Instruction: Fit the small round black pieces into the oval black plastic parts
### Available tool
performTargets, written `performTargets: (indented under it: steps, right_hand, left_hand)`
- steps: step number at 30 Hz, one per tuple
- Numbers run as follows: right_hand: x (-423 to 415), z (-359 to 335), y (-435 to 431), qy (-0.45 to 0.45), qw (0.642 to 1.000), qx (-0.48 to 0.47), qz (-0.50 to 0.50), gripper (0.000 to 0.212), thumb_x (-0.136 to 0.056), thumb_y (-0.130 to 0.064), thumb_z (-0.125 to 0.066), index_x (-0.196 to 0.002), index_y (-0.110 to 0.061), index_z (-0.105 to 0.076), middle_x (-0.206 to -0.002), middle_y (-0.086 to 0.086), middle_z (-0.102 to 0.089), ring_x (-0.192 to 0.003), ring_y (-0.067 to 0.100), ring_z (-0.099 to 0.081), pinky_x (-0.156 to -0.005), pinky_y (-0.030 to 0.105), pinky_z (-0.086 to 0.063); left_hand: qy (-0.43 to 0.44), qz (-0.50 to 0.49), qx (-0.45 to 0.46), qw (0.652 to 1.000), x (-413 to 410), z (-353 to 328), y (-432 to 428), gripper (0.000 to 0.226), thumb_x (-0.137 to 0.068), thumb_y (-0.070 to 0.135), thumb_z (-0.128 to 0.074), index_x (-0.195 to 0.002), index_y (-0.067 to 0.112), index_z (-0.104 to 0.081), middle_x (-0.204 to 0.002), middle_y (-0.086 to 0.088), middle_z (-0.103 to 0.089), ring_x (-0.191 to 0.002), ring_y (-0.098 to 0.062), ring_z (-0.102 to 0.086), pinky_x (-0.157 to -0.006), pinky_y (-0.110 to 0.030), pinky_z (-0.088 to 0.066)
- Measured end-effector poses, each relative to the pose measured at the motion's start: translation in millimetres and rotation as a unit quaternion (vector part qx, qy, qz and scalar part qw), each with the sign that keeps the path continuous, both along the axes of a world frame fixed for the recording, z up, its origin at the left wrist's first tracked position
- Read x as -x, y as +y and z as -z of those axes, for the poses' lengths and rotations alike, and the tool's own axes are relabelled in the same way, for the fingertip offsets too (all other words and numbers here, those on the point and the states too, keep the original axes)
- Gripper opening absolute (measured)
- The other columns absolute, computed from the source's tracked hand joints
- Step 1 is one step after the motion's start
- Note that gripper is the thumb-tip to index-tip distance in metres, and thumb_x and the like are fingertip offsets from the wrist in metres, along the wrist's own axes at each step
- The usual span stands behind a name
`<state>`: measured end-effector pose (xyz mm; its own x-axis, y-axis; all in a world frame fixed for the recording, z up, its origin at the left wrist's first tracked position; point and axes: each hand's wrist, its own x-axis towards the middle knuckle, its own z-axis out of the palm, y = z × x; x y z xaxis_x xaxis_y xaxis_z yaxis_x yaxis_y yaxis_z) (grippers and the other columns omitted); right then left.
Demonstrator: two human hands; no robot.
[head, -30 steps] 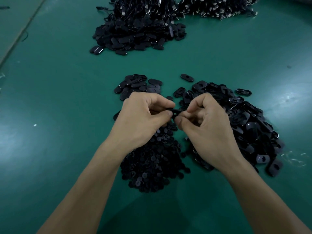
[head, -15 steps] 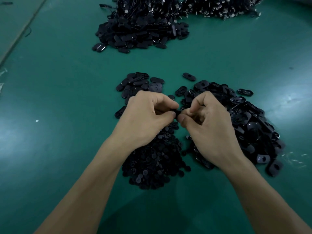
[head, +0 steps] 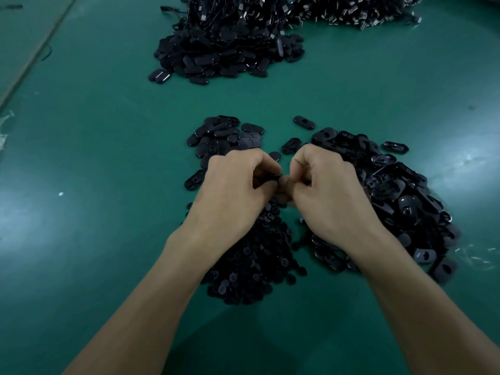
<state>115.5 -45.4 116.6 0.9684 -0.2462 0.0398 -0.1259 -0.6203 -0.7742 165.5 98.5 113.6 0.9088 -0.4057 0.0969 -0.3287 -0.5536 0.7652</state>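
Fingers of my left hand and right hand were curled, pinching one small black part between them above the heap of round pieces; oval parts lay rightward on the worktop.

No words, numbers, labels or signs can be read here. No writing shows on the oval black parts, on the small round black pieces or on the green table.
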Motion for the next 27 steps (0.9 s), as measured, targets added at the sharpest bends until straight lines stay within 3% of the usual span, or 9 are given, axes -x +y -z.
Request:
performTargets:
  steps: [4, 7, 10, 14, 18, 22, 27]
  right_hand:
    - [0, -1, 2, -0.001, 0.998, 0.022, -0.053, 0.032, -0.094, -0.003, -0.056, -0.078, -0.029, -0.046, -0.077, -0.002, -0.066, -0.07, 0.018, -0.061, -0.052, 0.028, -0.048]
    - [1, 1, -1, -0.009, 0.998, -0.01, -0.063, 0.03, -0.096, -0.009, -0.062, -0.082, -0.031, -0.047, -0.072, 0.0, -0.07, -0.07, 0.022, -0.067, -0.059, 0.039, -0.054]
    - [0, 5, -6, -0.054, 0.998, -0.018, -0.031, 0.02, -0.095, -0.02, -0.069, -0.088, -0.033, -0.056, -0.07, -0.007, -0.07, -0.058, 0.011, -0.061, -0.053, 0.023, -0.048]
    - [-1, 10, -14, -0.055, 0.996, -0.063, -0.03, 0.011, -0.095, -0.026, -0.07, -0.102, -0.032, -0.073, -0.077, -0.011, -0.07, -0.07, 0.004, -0.062, -0.06, 0.015, -0.046]
    - [-3, 12, -19, -0.033, 0.985, -0.164, -0.054, 0.01, -0.094, -0.018, -0.07, -0.095, -0.027, -0.076, -0.079, -0.006, -0.076, -0.073, 0.006, -0.071, -0.063, 0.015, -0.049]
    - [-2, 12, -21, -0.044, 0.976, -0.208, -0.056, 0.013, -0.09, -0.013, -0.075, -0.088, -0.026, -0.075, -0.071, -0.001, -0.075, -0.063, 0.009, -0.07, -0.058, 0.017, -0.052]
    - [-2, 13, -23, -0.036, 0.974, -0.217, -0.061, 0.01, -0.087, -0.014, -0.078, -0.086, -0.024, -0.076, -0.07, 0.0, -0.075, -0.062, 0.01, -0.07, -0.058, 0.019, -0.052]
  left_hand:
    - [-0.015, -0.005, -0.021, 1.0, 0, 0, 1, 0.019, -0.09, 0.014, -0.072, -0.105, 0.027, -0.075, -0.094, 0.012, -0.074, -0.088, -0.005, -0.069, -0.083, -0.029, -0.059]
    - [-0.011, -0.007, -0.011, 1.0, -4, 1, 4, 0.019, -0.09, 0.015, -0.073, -0.106, 0.025, -0.075, -0.094, 0.014, -0.074, -0.088, -0.001, -0.068, -0.081, -0.018, -0.055]
    - [0.017, 0.0, 0.036, 0.999, -6, 0, 5, 0.017, -0.089, 0.016, -0.076, -0.1, 0.028, -0.073, -0.089, 0.017, -0.074, -0.083, 0.008, -0.067, -0.073, -0.006, -0.048]
    - [0.052, 0.016, 0.093, 0.994, -9, -1, 8, 0.025, -0.089, 0.016, -0.076, -0.093, 0.039, -0.067, -0.084, 0.016, -0.075, -0.078, 0.004, -0.069, -0.072, -0.013, -0.05]
    - [0.094, 0.016, 0.127, 0.987, -10, 0, 8, 0.022, -0.087, 0.014, -0.079, -0.092, 0.033, -0.068, -0.081, 0.013, -0.076, -0.074, -0.002, -0.072, -0.067, -0.02, -0.056]
    - [0.131, -0.006, 0.166, 0.977, -11, 1, 9, 0.02, -0.082, 0.013, -0.084, -0.091, 0.027, -0.073, -0.079, 0.004, -0.077, -0.072, -0.012, -0.075, -0.074, -0.03, -0.06]
    - [0.154, -0.002, 0.174, 0.973, -11, 0, 10, 0.02, -0.08, 0.008, -0.085, -0.091, 0.022, -0.076, -0.079, 0.002, -0.078, -0.07, -0.012, -0.076, -0.069, -0.022, -0.059]
